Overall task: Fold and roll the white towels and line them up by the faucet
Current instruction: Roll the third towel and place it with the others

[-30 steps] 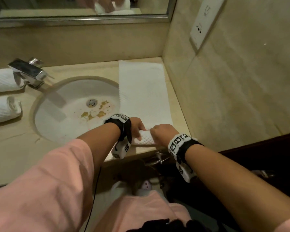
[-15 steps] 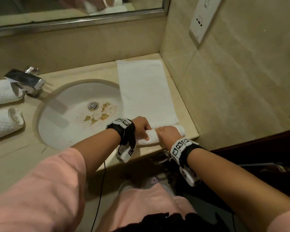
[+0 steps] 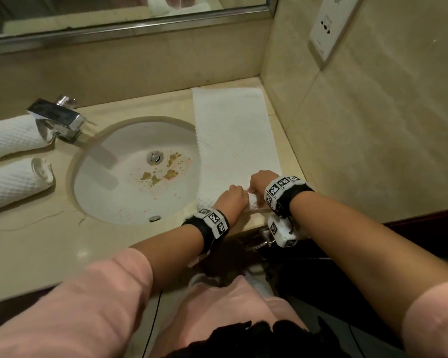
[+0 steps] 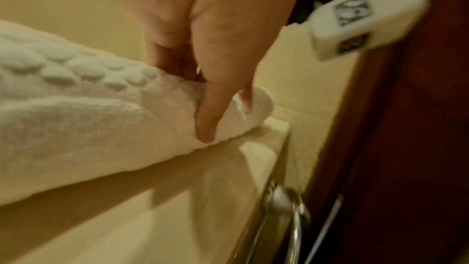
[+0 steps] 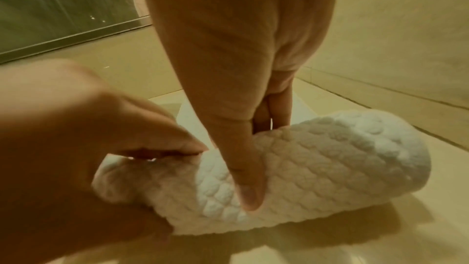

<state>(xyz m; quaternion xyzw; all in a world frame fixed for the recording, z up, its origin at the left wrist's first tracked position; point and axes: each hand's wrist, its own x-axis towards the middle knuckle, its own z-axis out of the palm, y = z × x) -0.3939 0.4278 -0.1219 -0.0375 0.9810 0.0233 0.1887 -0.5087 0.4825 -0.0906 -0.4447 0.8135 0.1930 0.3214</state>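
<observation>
Your roll's thicker than a second ago: both hands, left (image 3: 230, 198) and right (image 3: 260, 180), have fingers (image 5: 247, 192) clamped on the towel (image 3: 236, 140) at the tabletop's (image 3: 36, 244) near edge. Plenty left flat; two rolls (image 3: 13, 182) already sit by the faucet (image 3: 56, 118).

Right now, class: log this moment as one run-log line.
step: rolling third towel | left hand: grips roll | right hand: grips roll | done: two rolls by faucet
</observation>
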